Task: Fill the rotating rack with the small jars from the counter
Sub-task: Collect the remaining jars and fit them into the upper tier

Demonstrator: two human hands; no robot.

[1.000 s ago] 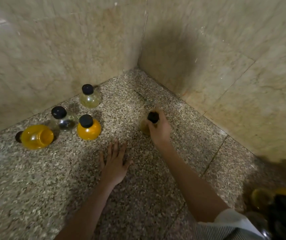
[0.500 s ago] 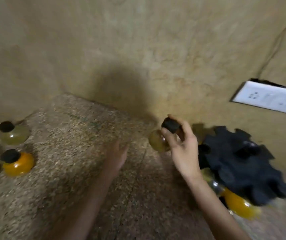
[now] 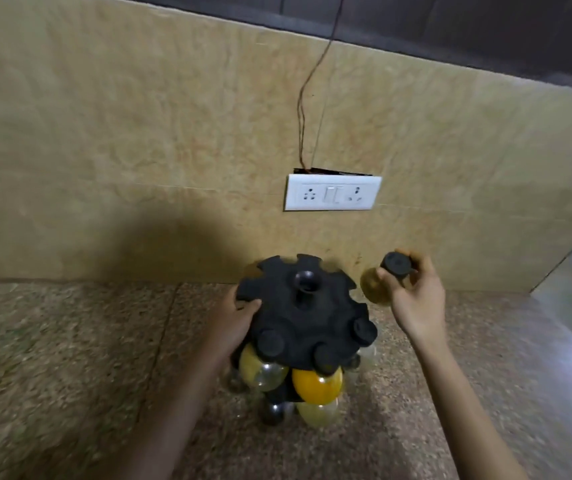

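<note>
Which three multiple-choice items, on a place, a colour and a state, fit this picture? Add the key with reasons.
1. Where is the jar in the right hand, relative to the rack? A in a slot; B right of its top; C under it.
2. What colour is the rack? A black; B white; C orange.
3. What is the left hand doing? A holding a jar; B hanging open; C gripping the rack's rim.
Key: B, it is held clear at the right; A, its top is plainly black; C, fingers curl round the rim.
</note>
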